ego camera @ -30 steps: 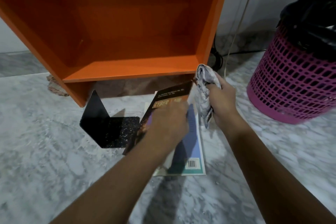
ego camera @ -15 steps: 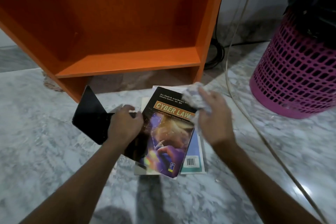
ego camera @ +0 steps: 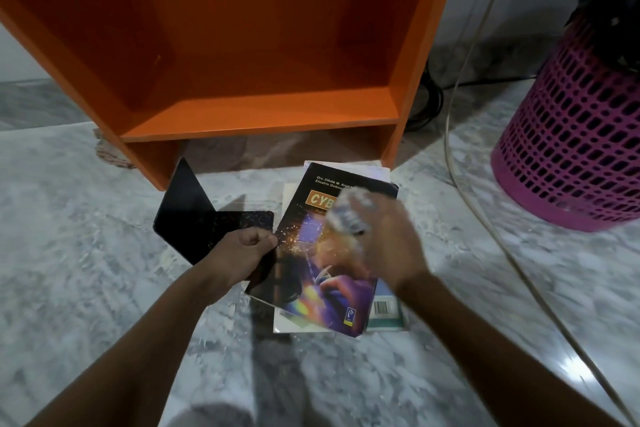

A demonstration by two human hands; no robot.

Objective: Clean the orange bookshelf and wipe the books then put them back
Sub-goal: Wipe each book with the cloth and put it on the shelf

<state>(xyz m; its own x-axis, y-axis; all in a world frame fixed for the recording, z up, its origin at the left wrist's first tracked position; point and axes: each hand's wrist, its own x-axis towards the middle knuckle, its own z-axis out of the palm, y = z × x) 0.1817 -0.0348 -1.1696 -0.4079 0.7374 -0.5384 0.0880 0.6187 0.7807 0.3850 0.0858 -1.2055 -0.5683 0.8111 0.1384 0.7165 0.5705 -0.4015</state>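
Note:
The orange bookshelf (ego camera: 263, 121) stands on the marble floor with nothing on its lowest board. In front of it my left hand (ego camera: 242, 253) grips the left edge of a dark book (ego camera: 322, 274) with a purple and orange cover, held face up over other books. My right hand (ego camera: 388, 250) holds a crumpled grey-white cloth (ego camera: 349, 215) pressed on the book's cover, blurred by motion. Under the held book lie a white book (ego camera: 291, 322) and one with a teal cover (ego camera: 386, 315).
A black metal bookend (ego camera: 194, 215) lies on the floor left of the books. A pink perforated basket (ego camera: 568, 156) with a black bag stands at the right. A pale cable (ego camera: 460, 87) and a black cable (ego camera: 433, 104) run past the shelf's right side.
The book went from tilted up on edge to face up. My left hand shifted to its left edge. My right hand brought the cloth down onto the cover and is rubbing it.

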